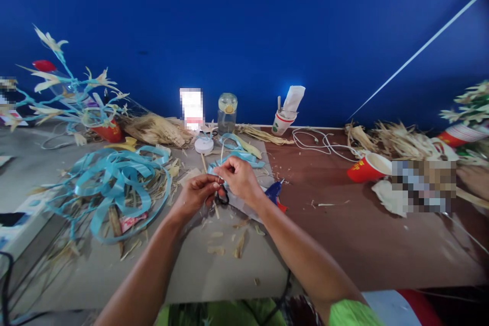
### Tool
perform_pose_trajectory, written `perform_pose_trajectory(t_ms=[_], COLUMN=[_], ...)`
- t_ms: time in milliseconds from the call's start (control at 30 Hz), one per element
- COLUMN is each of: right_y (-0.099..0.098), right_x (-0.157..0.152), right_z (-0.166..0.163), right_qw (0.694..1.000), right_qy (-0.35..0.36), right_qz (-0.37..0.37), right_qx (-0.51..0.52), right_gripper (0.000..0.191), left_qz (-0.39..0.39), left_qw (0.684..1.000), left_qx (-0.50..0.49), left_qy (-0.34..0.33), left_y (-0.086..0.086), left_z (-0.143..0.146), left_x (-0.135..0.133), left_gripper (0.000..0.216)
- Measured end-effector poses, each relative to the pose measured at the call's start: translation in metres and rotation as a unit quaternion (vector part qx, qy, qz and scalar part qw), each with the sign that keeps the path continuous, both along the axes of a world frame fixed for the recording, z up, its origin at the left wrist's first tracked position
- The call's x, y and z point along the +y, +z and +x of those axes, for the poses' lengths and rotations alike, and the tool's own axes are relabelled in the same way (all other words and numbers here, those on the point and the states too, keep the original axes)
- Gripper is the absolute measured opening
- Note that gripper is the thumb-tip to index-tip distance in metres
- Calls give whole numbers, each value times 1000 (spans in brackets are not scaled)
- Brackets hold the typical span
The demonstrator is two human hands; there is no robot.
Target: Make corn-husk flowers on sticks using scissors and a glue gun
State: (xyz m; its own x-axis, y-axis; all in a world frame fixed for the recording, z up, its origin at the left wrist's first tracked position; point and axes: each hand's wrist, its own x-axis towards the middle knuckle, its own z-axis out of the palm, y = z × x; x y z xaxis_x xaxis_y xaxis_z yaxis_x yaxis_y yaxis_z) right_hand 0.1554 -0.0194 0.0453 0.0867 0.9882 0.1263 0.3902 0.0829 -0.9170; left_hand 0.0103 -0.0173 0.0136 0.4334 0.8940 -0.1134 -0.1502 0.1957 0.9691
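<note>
My left hand (196, 194) and my right hand (240, 178) meet over the table, both with fingers pinched together. A thin pale strip (222, 152) rises from between the fingertips; its lower end is hidden by the fingers. Just below them lies a pair of scissors with black handles (223, 196), partly covered by my left hand. A thin stick (205, 164) passes behind my left fingers. Light blue ribbon (242, 155) lies beyond my right hand. To its right is a blue glue gun (273, 192).
A tangle of blue ribbon (110, 178) covers the left side. Behind stand a glass jar (227, 117), a white round spool (204, 145) and a tilted cup (283, 123). Dried husks (158, 130) line the back. A red paper cup (367, 168) lies at right, near another person's arm (471, 181).
</note>
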Motion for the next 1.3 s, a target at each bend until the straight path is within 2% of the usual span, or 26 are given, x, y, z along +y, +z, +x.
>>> perform_pose_trajectory(t_ms=[500, 733, 900, 1100, 1300], right_y=[5, 4, 3, 3, -2], right_x=[-2, -1, -2, -4, -4], right_z=[2, -1, -3, -6, -9], right_qw=[999, 999, 1000, 999, 999], right_qy=[-30, -31, -21, -13, -7], right_qz=[5, 1, -13, -22, -26], right_qx=[-14, -13, 7, 29, 43], right_gripper=[30, 29, 30, 30, 30], left_qz=[16, 39, 105, 104, 106], left_qw=[1000, 997, 987, 988, 987], left_qx=[23, 41, 35, 32, 25], left_qy=[4, 61, 119, 105, 121], left_y=[-5, -3, -4, -6, -3], left_z=[3, 6, 5, 3, 5], left_x=[-1, -2, 0, 1, 0], left_gripper=[26, 23, 23, 27, 31])
